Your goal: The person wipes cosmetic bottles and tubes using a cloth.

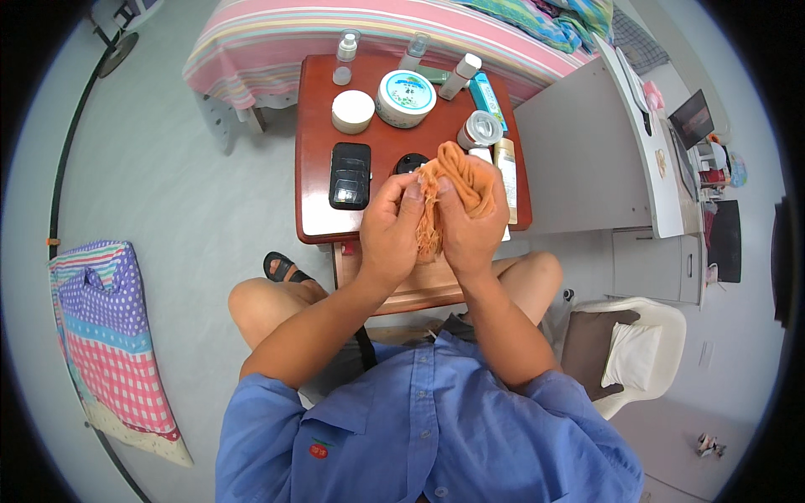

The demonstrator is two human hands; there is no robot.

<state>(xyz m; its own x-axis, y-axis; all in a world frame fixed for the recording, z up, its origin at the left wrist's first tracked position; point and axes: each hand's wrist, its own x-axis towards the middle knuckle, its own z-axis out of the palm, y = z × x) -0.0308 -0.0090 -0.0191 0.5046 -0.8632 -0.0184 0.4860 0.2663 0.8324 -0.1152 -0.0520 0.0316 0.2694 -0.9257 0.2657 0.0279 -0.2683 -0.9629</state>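
A bunched orange cloth with a loose, fringed edge is held up over the near side of a reddish-brown table. My left hand pinches its fringed left part between thumb and fingers. Around the folded right part, my right hand is wrapped, its thumb on the near face. Behind the cloth a round black item is partly hidden. Left of my hands lies a black phone-like case. Just right of the cloth is a cream-coloured tube.
Farther back on the table stand a white round jar, a larger lidded tub, a clear-lidded jar, several bottles and a blue-green box. A striped bed borders the far side. An open drawer sits below my hands.
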